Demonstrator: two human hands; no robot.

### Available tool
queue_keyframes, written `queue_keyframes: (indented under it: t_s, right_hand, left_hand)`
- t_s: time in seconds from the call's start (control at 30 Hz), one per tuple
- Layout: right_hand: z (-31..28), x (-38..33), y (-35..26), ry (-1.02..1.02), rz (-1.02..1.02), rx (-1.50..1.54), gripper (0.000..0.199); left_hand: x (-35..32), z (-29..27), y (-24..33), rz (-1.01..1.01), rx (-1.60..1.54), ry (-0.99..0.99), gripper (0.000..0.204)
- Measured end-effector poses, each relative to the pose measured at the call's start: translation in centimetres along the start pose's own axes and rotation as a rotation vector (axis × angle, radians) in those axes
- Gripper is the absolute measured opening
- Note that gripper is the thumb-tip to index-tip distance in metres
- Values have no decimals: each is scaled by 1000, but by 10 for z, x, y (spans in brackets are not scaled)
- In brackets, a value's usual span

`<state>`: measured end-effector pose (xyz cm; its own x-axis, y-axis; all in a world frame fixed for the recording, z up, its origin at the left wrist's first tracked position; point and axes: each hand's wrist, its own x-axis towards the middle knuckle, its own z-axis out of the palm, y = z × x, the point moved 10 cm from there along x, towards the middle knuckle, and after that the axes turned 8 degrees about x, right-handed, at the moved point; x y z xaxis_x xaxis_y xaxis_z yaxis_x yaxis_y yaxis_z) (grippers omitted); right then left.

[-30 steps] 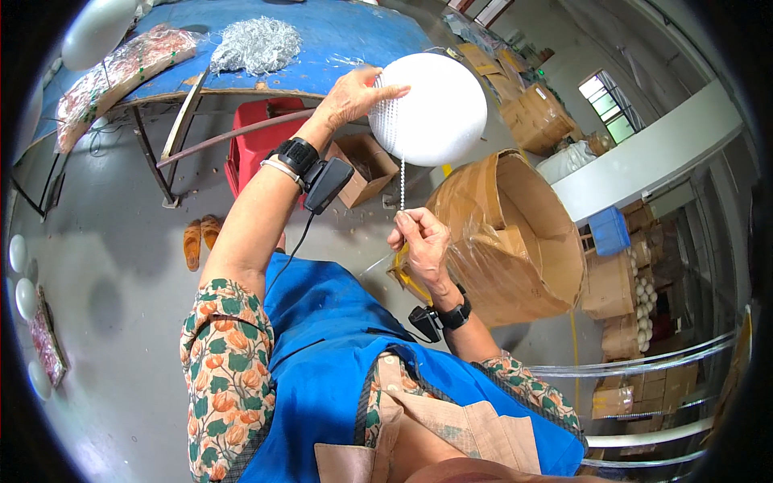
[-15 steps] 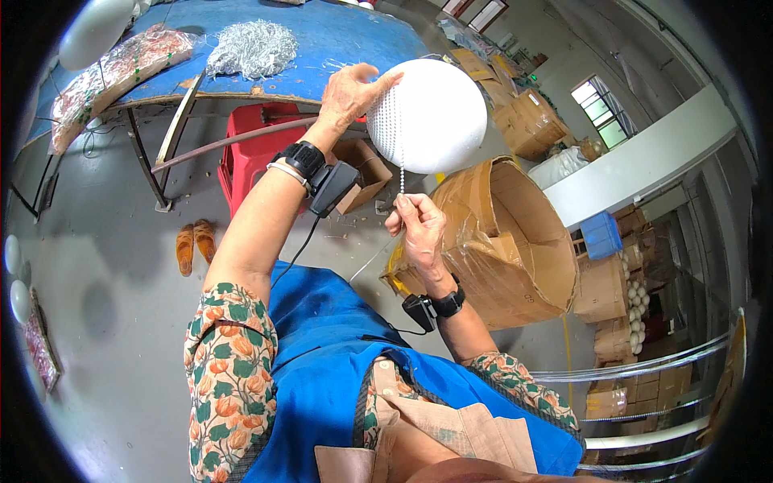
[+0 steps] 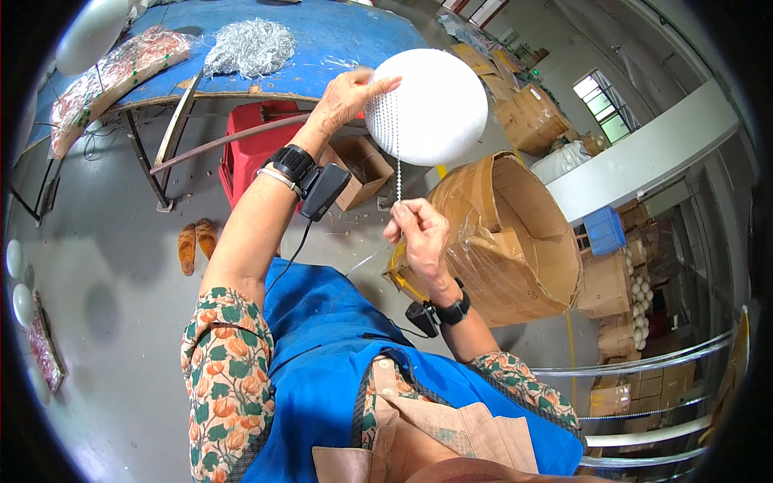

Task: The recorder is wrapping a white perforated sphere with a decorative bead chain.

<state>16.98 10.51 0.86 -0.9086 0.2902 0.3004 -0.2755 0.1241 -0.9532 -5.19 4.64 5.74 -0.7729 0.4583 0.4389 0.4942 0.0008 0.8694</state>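
A large white ball [image 3: 443, 109] hangs in front of me at upper centre. Its left side is covered with close rows of small white beads. My left hand [image 3: 352, 98] holds the ball from the left, thumb laid over the bead rows; its other fingers are partly hidden. From the ball a taut bead string [image 3: 398, 179] runs straight down. My right hand [image 3: 423, 233], below the ball, is closed in a pinch on the string's lower part. A thin pale strand [image 3: 366, 262] trails from near my right hand toward my apron.
A blue table [image 3: 346, 36] at the back bears a tangled silvery heap [image 3: 251, 48] and a plastic-wrapped bundle [image 3: 121, 84]. Beneath it are a red stool [image 3: 254, 153] and a small carton [image 3: 358, 173]. A big open cardboard box [image 3: 475, 241] stands right of my right hand. Orange-brown shoes [image 3: 196, 244] lie on the floor.
The ball has risen slightly with my left hand. My right hand has dropped a little, and a slightly longer stretch of bead string shows between it and the ball.
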Motion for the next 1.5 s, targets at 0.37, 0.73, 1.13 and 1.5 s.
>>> queue_keyframes:
  t_s: [0.37, 0.73, 1.13, 1.5]
  right_hand:
    - [-10, 5, 9, 51, 25, 65, 18]
    - [-14, 30, 10, 98, -38, 34, 19]
    - [-15, -23, 2, -14, 84, -56, 19]
    - [-32, 0, 20, 49, 55, 43, 19]
  left_hand:
    - [2, -20, -5, -52, 99, 199, 95]
    - [9, -10, -7, -29, 63, -68, 73]
    - [-1, -30, -1, 38, 70, 213, 86]
    - [5, -38, -6, -28, 101, 365, 73]
